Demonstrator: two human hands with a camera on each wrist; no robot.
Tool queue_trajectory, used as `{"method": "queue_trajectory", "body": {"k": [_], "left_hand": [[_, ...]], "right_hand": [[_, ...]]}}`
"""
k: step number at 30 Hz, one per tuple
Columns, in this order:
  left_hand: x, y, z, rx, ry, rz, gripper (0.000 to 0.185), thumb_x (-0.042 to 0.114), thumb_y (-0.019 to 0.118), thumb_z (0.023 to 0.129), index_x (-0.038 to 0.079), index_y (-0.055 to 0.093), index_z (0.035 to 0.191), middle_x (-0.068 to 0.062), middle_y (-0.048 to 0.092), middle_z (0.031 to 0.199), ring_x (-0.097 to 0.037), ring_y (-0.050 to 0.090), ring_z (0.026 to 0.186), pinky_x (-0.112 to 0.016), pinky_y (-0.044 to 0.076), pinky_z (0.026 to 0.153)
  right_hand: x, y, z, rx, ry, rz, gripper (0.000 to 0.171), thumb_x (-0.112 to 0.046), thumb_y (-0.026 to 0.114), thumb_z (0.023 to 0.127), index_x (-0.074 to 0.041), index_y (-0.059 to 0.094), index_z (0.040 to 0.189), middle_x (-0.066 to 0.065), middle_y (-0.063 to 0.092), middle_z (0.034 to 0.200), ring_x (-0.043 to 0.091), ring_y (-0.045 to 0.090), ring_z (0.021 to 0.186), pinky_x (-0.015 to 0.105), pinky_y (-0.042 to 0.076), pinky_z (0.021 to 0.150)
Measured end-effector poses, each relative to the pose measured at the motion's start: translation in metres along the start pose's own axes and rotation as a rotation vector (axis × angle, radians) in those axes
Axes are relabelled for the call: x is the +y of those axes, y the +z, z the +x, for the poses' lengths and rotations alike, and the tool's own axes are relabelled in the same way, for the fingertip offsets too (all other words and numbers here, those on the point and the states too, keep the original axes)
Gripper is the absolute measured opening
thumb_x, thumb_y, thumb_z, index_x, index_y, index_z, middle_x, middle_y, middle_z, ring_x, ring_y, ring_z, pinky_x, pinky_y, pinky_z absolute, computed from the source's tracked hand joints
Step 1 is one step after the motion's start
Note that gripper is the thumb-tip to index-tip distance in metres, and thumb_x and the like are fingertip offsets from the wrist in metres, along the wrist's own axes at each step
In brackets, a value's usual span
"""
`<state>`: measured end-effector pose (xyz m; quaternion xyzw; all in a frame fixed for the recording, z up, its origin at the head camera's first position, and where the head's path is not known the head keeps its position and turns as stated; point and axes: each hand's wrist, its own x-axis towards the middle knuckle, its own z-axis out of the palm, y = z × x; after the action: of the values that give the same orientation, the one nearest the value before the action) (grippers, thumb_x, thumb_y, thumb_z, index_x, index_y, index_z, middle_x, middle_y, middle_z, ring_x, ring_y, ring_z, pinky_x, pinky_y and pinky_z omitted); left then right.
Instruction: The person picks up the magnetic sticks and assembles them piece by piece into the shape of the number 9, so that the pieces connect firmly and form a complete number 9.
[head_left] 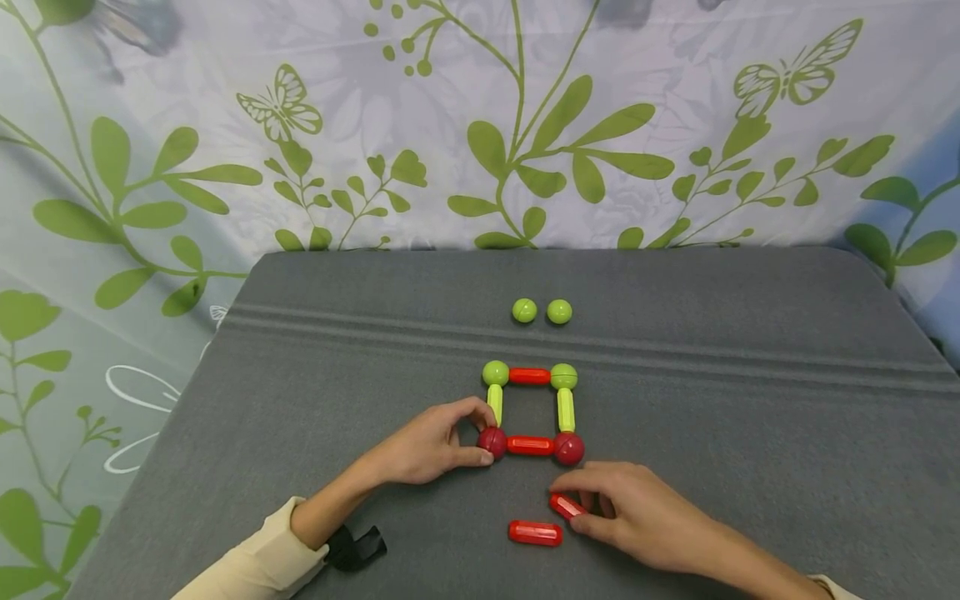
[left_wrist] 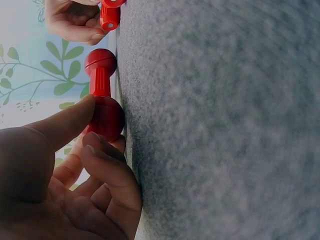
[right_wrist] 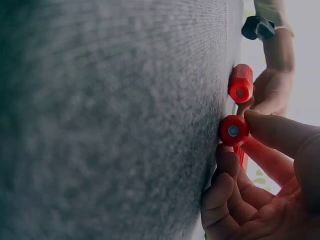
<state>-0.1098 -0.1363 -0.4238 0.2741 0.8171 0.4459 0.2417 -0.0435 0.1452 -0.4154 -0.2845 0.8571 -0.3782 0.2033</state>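
Square frame of glossy plastic rods and balls (head_left: 529,410) sits mid grey surface (head_left: 750,433): 2 red rods, 2 green rods, 2 red balls, 2 green balls. Left hand (head_left: 431,442) grip pinches red corner ball (head_left: 492,442) at 7 o'clock. Right hand (head_left: 630,512) grip pinches loose red rod (head_left: 567,505); another red rod (head_left: 535,532) lies beside. 2 spare green balls (head_left: 542,311) at 12 o'clock.

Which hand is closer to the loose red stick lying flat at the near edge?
The right hand, just beside the loose red stick while pinching another. The left hand is farther, up at the square's red ball.
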Motion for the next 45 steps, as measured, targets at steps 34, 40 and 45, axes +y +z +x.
{"method": "queue_trajectory", "body": {"k": [34, 40, 45], "left_hand": [[-0.0026, 0.0001, -0.0003, -0.006, -0.003, -0.03, 0.028, 0.024, 0.07, 0.082, 0.022, 0.054, 0.105, 0.005, 0.056, 0.094, -0.006, 0.039, 0.044, -0.021, 0.036, 0.043], [-0.0022, -0.0001, -0.0006, -0.002, -0.005, -0.019, 0.028, 0.024, 0.071, 0.082, 0.023, 0.054, 0.105, 0.005, 0.057, 0.094, -0.006, 0.039, 0.043, -0.022, 0.035, 0.043], [-0.0021, -0.0003, -0.0008, -0.001, -0.006, -0.015, 0.028, 0.024, 0.071, 0.082, 0.023, 0.054, 0.105, 0.005, 0.056, 0.094, -0.006, 0.04, 0.044, -0.022, 0.035, 0.044]], "right_hand": [[0.0042, -0.0012, -0.0005, 0.047, 0.042, 0.083, 0.027, -0.015, 0.063, 0.086, -0.022, 0.063, 0.113, -0.012, 0.055, 0.068, 0.003, 0.05, 0.055, 0.023, 0.042, 0.05], [0.0036, -0.0031, 0.0006, 0.061, 0.076, 0.104, 0.026, -0.021, 0.063, 0.087, -0.022, 0.062, 0.113, -0.011, 0.055, 0.069, 0.005, 0.05, 0.055, 0.023, 0.042, 0.049], [0.0037, -0.0034, 0.0009, 0.077, 0.089, 0.126, 0.025, -0.024, 0.063, 0.087, -0.023, 0.061, 0.111, -0.01, 0.056, 0.069, 0.006, 0.051, 0.057, 0.025, 0.042, 0.05]]}}
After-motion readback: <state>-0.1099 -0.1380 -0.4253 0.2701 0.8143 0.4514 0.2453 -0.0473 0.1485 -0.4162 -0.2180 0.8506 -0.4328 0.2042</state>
